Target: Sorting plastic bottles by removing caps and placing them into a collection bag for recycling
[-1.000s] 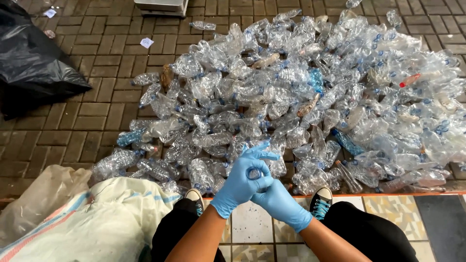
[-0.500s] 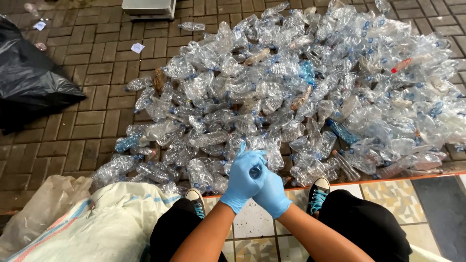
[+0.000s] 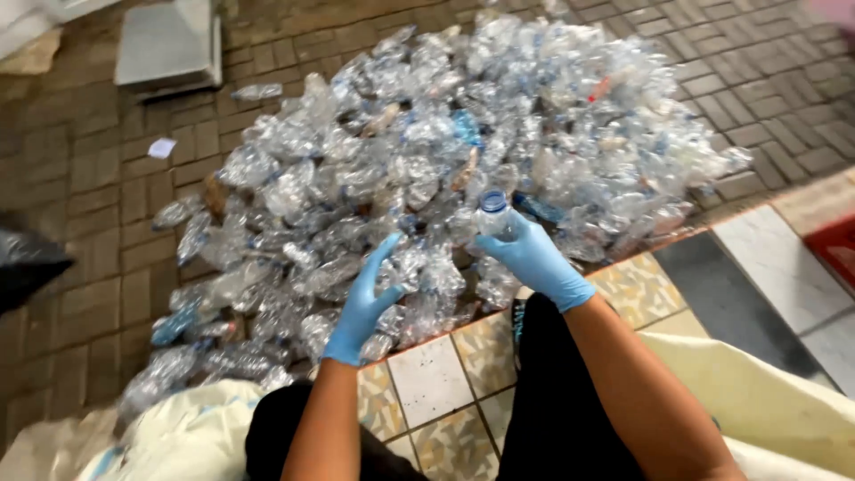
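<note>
Both hands wear blue gloves and sit near the middle of the frame, at the lower edge of a wide heap of crushed clear plastic bottles [image 3: 427, 169] that covers the brick paving [image 3: 98, 169] across the centre and upper right. Right of centre, the right hand [image 3: 534, 258] is closed around a clear bottle with a blue cap [image 3: 492, 212], holding it roughly upright just above the heap, with the cap pointing toward the top of the frame. Left of it and slightly lower, the left hand [image 3: 367, 298] is spread wide, fingers [image 3: 383, 251] stretched out and pointing up the frame, holding nothing; it lies over the crumpled bottles at the near edge of the heap, though whether it presses on them or hangs just above cannot be told. The two hands are apart, with crushed bottles showing between them.

Along the bottom of the frame the person's dark trousers [image 3: 557, 383] rest on a patterned tiled ledge [image 3: 436, 374] that borders the paving. A cream-coloured sack [image 3: 178, 436] lies at the lower left and another stretch of cream cloth [image 3: 757, 401] at the lower right. A grey flat slab [image 3: 169, 44] sits at the upper left, with a small scrap of white paper [image 3: 162, 148] below it on the bricks. A black bag [image 3: 27, 267] shows at the left edge.
</note>
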